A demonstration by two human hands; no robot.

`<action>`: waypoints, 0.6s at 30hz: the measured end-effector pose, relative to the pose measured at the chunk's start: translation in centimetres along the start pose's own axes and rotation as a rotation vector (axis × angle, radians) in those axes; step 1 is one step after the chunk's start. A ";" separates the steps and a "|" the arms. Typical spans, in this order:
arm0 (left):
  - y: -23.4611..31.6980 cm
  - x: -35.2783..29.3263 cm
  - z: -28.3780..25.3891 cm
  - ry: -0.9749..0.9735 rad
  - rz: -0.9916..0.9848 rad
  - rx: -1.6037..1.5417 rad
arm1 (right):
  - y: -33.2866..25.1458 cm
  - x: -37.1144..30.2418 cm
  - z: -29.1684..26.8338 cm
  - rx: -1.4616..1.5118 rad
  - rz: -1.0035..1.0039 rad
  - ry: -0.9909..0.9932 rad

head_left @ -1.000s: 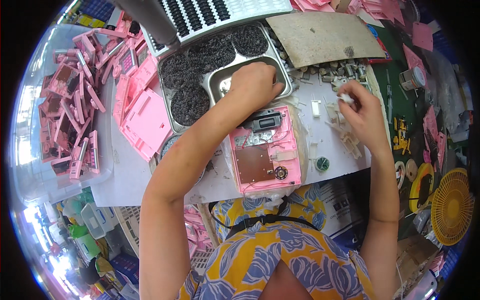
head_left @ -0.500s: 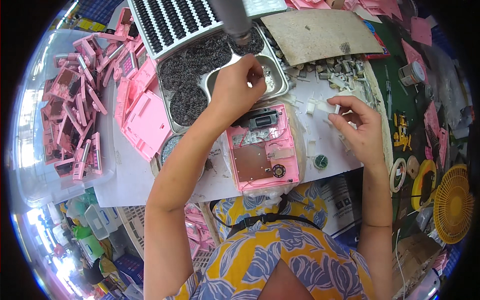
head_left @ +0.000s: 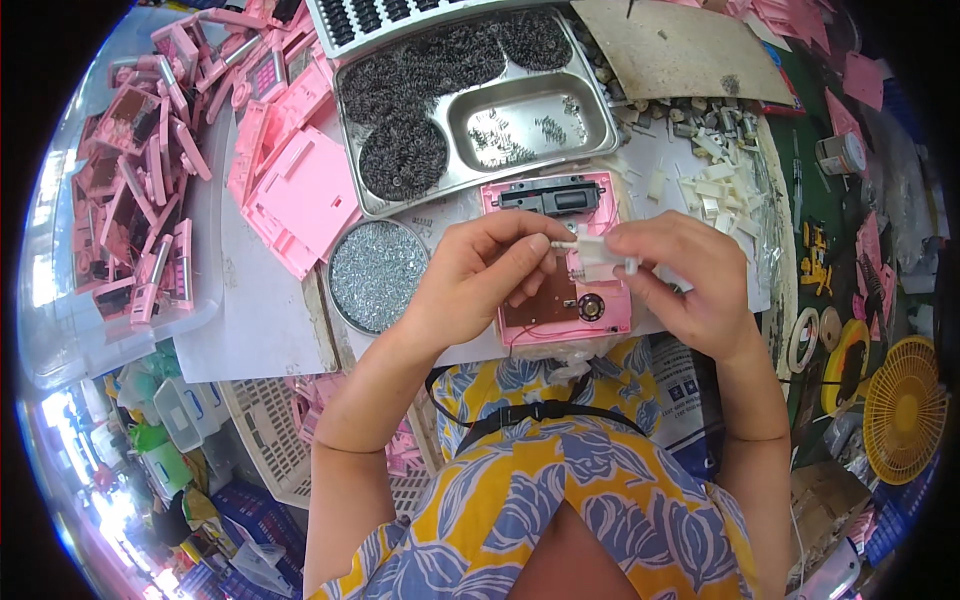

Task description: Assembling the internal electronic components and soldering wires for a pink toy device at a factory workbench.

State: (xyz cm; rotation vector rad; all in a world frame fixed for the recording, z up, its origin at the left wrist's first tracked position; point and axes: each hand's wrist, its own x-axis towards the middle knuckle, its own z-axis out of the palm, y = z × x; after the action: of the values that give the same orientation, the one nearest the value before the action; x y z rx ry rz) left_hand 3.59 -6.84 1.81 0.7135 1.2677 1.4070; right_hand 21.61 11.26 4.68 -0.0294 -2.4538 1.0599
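Observation:
My right hand [head_left: 692, 278] is closed on a small white plastic part [head_left: 594, 256], gripping it between thumb and fingers. From the other side my left hand [head_left: 492, 272] pinches at a thin rod-like end of that part; what sits between its fingertips is too small to make out. Both hands meet over an open pink plastic housing [head_left: 614, 312] with a brown board, a black compartment [head_left: 550, 197], a round black speaker-like piece [head_left: 591, 307] and thin red wires. My fingers hide the housing's middle.
A metal tray [head_left: 466, 182] of small springs stands beyond the housing. Left of it are a round dish of tiny silvery pieces [head_left: 375, 275] and pink casings [head_left: 300, 200]. White plastic parts [head_left: 720, 190] lie at right, near a brown board [head_left: 690, 50]. A yellow fan [head_left: 905, 410] stands far right.
My left hand has come back from the spring tray to the housing. My right hand has moved left with the white part, and the two hands now meet. The view has shifted slightly.

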 end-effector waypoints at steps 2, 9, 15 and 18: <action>0.4 -0.1 0.7 -0.019 -0.078 -0.010 | -0.1 0.0 0.2 -0.125 -0.124 -0.011; 3.4 1.6 1.5 -0.073 -0.008 0.242 | 3.0 -4.4 -1.5 0.743 0.484 0.289; -1.2 3.1 3.0 0.219 0.397 1.218 | 5.2 -7.5 -2.2 0.887 0.528 0.375; -2.1 4.1 4.1 0.243 0.443 1.374 | 5.6 -7.7 -2.2 0.877 0.558 0.348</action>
State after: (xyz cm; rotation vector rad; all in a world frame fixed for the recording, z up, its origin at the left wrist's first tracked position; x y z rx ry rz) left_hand 6.91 -2.02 0.04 1.8423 2.3544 0.7574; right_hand 28.45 15.18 -1.07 -0.5802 -1.5262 2.0744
